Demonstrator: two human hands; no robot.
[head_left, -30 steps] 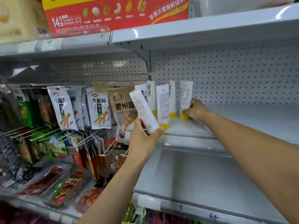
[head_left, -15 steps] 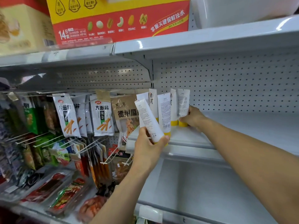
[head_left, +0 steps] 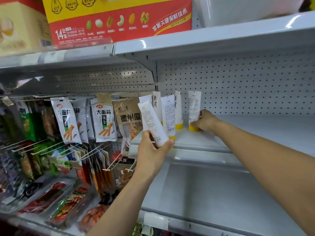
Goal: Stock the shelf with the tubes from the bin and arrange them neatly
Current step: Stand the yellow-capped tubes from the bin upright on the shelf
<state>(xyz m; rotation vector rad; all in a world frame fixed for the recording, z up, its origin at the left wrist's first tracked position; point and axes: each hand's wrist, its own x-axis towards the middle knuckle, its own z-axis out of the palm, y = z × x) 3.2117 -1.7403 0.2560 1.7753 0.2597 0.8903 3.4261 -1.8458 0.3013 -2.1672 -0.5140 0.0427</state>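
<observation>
My left hand (head_left: 153, 149) grips a white tube (head_left: 151, 122) near its yellow cap, tilted to the left in front of the shelf edge. My right hand (head_left: 205, 122) holds the base of another white tube (head_left: 194, 106) that stands cap-down on the white middle shelf (head_left: 255, 132). Several more white tubes with yellow caps stand upright between the two hands, one of them (head_left: 168, 113) at the front and one (head_left: 178, 111) further back. The bin is out of view.
Snack packets (head_left: 65, 121) hang on hooks to the left of the tubes. A red and yellow carton (head_left: 117, 19) sits on the top shelf. The middle shelf stretches bare to the right, and a lower shelf (head_left: 213, 193) lies below my arms.
The view has shifted a little. My right hand and its tube have slid slightly right, away from the other standing tubes. My left hand keeps its tube tilted.
</observation>
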